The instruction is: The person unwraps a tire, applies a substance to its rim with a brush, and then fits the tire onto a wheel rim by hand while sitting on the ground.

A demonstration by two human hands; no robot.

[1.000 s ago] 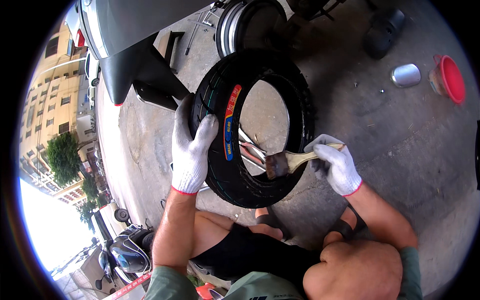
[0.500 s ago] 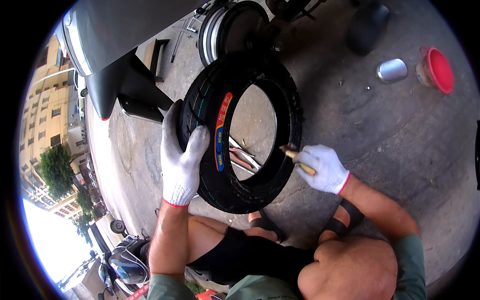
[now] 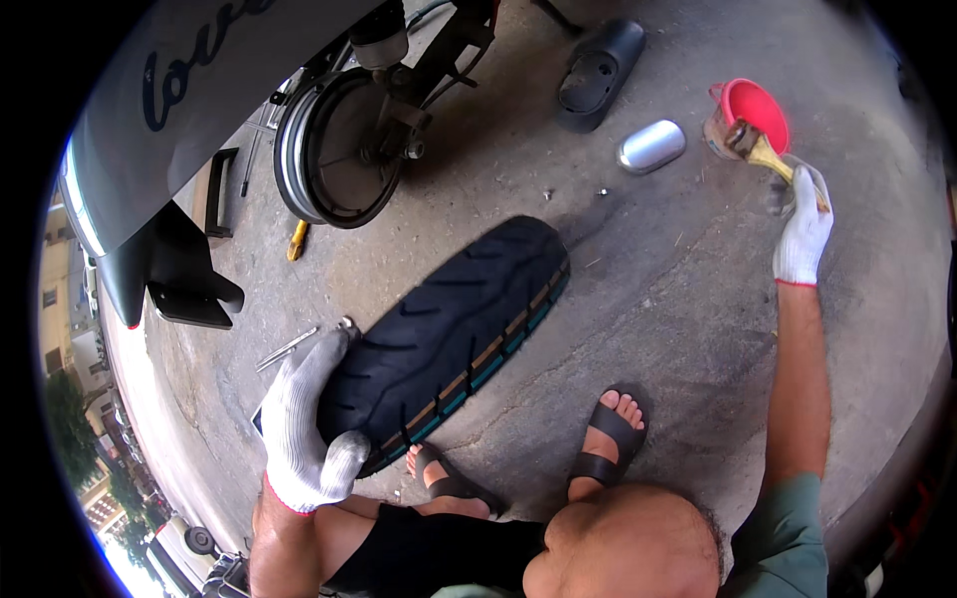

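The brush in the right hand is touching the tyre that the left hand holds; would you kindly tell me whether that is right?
Not quite: the head view shows the brush in the right hand at the red bucket, away from the tyre that the left hand holds.

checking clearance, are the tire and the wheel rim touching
Apart: the head view shows concrete floor between the tire and the wheel rim.

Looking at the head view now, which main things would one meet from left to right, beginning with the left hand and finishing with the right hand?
Left gloved hand, black tire, black plastic part, silver oval object, red bucket, right gloved hand with its paintbrush.
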